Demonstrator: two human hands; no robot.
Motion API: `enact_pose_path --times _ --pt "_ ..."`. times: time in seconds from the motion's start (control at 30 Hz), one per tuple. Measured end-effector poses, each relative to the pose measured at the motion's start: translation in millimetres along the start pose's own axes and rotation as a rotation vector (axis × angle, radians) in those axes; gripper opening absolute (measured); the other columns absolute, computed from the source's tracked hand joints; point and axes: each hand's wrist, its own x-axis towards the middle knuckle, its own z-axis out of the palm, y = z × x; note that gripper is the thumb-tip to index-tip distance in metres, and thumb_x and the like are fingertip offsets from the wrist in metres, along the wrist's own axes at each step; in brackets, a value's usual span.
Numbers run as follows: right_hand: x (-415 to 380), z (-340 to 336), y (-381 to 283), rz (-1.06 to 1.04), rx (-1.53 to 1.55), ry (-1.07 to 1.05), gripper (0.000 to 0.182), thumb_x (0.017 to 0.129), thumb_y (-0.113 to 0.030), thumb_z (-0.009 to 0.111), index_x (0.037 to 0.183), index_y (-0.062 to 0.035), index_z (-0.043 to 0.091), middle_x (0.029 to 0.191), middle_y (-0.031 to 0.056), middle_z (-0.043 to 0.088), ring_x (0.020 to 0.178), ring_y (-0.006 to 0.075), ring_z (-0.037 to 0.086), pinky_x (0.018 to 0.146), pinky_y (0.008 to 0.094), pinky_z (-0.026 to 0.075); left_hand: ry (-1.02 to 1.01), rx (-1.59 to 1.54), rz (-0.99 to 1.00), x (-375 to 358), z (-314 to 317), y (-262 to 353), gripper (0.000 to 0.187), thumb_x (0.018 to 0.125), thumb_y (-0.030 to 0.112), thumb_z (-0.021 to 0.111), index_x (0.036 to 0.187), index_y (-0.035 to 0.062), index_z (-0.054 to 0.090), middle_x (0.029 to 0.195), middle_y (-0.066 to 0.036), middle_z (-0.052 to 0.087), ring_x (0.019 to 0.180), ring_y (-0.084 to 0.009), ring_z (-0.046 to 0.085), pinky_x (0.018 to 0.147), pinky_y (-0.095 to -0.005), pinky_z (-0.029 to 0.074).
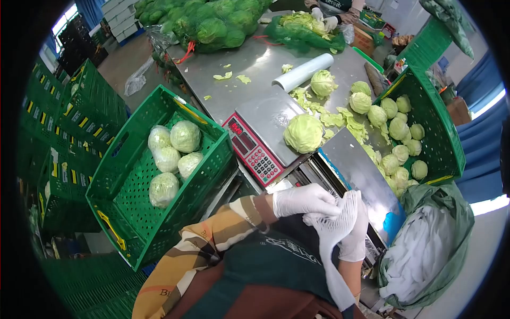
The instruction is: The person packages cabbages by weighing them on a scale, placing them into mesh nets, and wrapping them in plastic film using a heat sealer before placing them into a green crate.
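In front of my body, both gloved hands hold a white foam mesh sleeve (340,220) whose loose end hangs down. My left hand (306,201) pinches its edge. My right hand (357,234) grips it from the right, its fingers partly hidden by the mesh. Just beyond them, a cabbage (303,133) rests on the platform of a digital scale (271,119) with a lit red display. To the left, several wrapped cabbages lie in a green crate (114,194).
Several bare cabbages fill a tilted green crate (446,125) and the table at right. A plastic film roll (303,72) and loose leaves (324,114) lie behind the scale. A green bag (462,212) holds white sleeves. At the back are bagged cabbages (212,26) and another person's gloved hands (329,21).
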Motion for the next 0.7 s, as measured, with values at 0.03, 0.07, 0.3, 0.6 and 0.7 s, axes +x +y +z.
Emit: enact_pose_path --times 0.03,0.07,0.3,0.6,0.7 --pt "-4.8 7.5 -6.8 0.007 -0.007 -0.003 0.030 0.103 -0.027 0.044 0.095 -0.0025 0.060 0.087 0.0060 0.065 0.076 0.0130 0.062 0.069 0.0274 0.052 0.007 0.158 -0.034 -1.0 -6.0 -2.3 0.028 0.098 0.027 0.055 0.093 0.0023 0.066 0.071 0.002 0.056 0.056 -0.0045 0.049 0.050 -0.0211 0.040" --pt "-9.5 21.5 -14.4 -0.049 -0.114 -0.002 0.027 0.103 -0.025 0.045 0.095 -0.0025 0.060 0.089 0.0067 0.065 0.077 0.0128 0.062 0.070 0.0273 0.052 -0.035 0.009 0.017 -2.8 -12.2 -5.9 0.024 0.099 0.024 0.053 0.095 0.0028 0.063 0.078 0.002 0.057 0.065 -0.0058 0.053 0.059 -0.0212 0.044" --pt "-6.5 12.4 -19.6 0.312 -0.618 -0.378 0.039 0.085 -0.003 0.061 0.123 0.0033 0.058 0.086 0.0011 0.063 0.067 0.0041 0.055 0.049 0.0188 0.041 0.251 -0.624 0.457 -17.4 4.1 48.3 0.027 0.104 0.025 0.043 0.087 0.0066 0.051 0.058 0.005 0.040 0.051 -0.0067 0.041 0.051 -0.0218 0.036" --pt "113.7 16.4 -64.6 -0.515 -0.759 0.177 0.021 0.096 -0.012 0.052 0.096 0.0021 0.068 0.082 -0.0025 0.063 0.073 0.0051 0.055 0.064 0.0201 0.043 0.701 -0.196 0.048 -6.7 -20.4 -47.2 0.018 0.087 0.008 0.066 0.104 0.0010 0.061 0.077 -0.004 0.062 0.063 -0.0088 0.058 0.056 -0.0235 0.047" --pt "156.7 43.1 -40.9 -0.458 -0.841 0.152 0.025 0.097 -0.020 0.056 0.095 0.0013 0.070 0.082 -0.0044 0.062 0.073 0.0040 0.052 0.064 0.0217 0.043 1.098 -0.878 0.297 40.7 -100.4 -102.1 0.015 0.093 0.017 0.058 0.099 0.0035 0.061 0.076 -0.010 0.065 0.055 -0.0174 0.063 0.042 -0.0267 0.047"
